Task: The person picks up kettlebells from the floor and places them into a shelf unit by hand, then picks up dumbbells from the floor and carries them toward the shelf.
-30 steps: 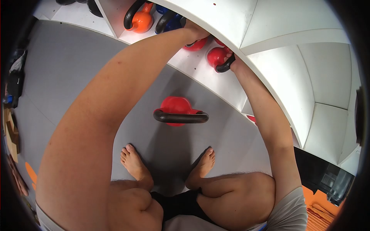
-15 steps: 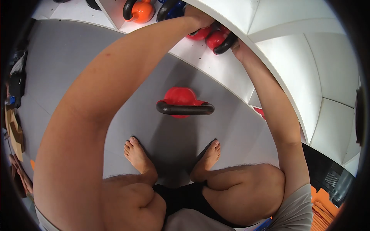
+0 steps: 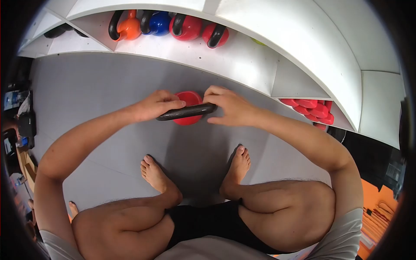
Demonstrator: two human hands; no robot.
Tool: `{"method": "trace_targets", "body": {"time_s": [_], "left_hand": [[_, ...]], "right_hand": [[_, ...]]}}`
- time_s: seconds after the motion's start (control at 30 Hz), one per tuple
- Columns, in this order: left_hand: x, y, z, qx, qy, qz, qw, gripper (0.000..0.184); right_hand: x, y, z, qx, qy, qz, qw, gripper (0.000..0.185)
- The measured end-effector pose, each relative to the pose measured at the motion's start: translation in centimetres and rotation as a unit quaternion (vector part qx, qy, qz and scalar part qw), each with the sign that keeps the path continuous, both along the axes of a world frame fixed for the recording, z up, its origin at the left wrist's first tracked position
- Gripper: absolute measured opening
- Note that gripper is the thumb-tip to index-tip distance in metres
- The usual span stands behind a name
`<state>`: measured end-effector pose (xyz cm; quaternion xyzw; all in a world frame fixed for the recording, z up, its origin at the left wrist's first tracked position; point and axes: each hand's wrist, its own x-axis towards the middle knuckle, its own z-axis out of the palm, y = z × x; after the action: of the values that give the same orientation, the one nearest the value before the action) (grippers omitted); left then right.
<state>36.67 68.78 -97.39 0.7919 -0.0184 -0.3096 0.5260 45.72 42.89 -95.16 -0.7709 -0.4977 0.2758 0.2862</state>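
Observation:
On the grey floor before my feet stands a red kettlebell (image 3: 186, 120) with a thick black handle. My left hand (image 3: 160, 105) is at the handle's left end, its thumb over the top and its other fingers curled. At the right end is my right hand (image 3: 223, 105), thumb and fingers spread apart around the handle's end, not closed on it. Beyond, on the white shelf (image 3: 190, 58), an orange kettlebell (image 3: 129, 29), a blue kettlebell (image 3: 160, 24), a larger red kettlebell (image 3: 189, 29) and a smaller red kettlebell (image 3: 222, 38) stand in a row.
Red dumbbells (image 3: 318, 109) lie in the shelf's right compartment. Dark objects (image 3: 58, 30) sit in the left compartment. My bare feet (image 3: 154, 173) are on the floor. A black object (image 3: 364, 147) and an orange surface (image 3: 377, 208) are at the right.
Both hands have come back from the shelf kettlebells to the red kettlebell on the floor. The smaller red kettlebell now stands beside the larger one. The view has shifted.

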Motion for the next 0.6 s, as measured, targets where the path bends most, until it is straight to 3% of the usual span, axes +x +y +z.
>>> {"method": "trace_targets", "body": {"time_s": [0.03, 0.1, 0.17, 0.23, 0.27, 0.33, 0.4, 0.53, 0.6], "left_hand": [[-0.2, -0.7, 0.7, -0.016, 0.041, 0.030, 0.999, 0.048], [0.0, -2.8, 2.8, 0.002, 0.046, -0.018, 0.999, 0.048], [0.6, -4.4, 3.8, 0.018, 0.045, -0.064, 0.997, 0.051], [0.7, -5.4, 3.5, 0.037, -0.092, -0.029, 0.995, 0.052], [1.0, -5.7, 3.2, 0.038, -0.096, -0.028, 0.994, 0.052], [2.1, -6.3, 3.2, 0.108, -0.004, -0.048, 0.993, 0.056], [2.9, -7.1, 2.6, 0.068, 0.015, -0.005, 0.998, 0.055], [6.1, -9.7, 2.8, -0.034, 0.003, 0.095, 0.995, 0.054], [8.4, -11.4, 2.7, -0.030, -0.008, 0.121, 0.992, 0.054]], "right_hand": [[-0.1, 0.9, 0.5, 0.005, -0.001, -0.003, 1.000, 0.032], [0.6, 2.3, 1.5, -0.129, -0.069, 0.078, 0.986, 0.027], [0.9, 1.7, 1.6, -0.123, -0.084, 0.075, 0.986, 0.023], [1.3, 1.3, 2.1, -0.120, -0.098, 0.080, 0.985, 0.020], [1.8, 1.0, 2.5, -0.145, -0.093, 0.072, 0.982, 0.020], [2.8, 0.7, 3.3, -0.171, -0.089, 0.062, 0.979, 0.021], [4.2, 0.5, 4.0, -0.199, -0.134, 0.058, 0.969, 0.021], [7.9, -1.6, 5.0, -0.187, -0.181, 0.029, 0.965, 0.021], [10.0, -2.6, 4.6, -0.098, -0.229, -0.057, 0.967, 0.014]]}}
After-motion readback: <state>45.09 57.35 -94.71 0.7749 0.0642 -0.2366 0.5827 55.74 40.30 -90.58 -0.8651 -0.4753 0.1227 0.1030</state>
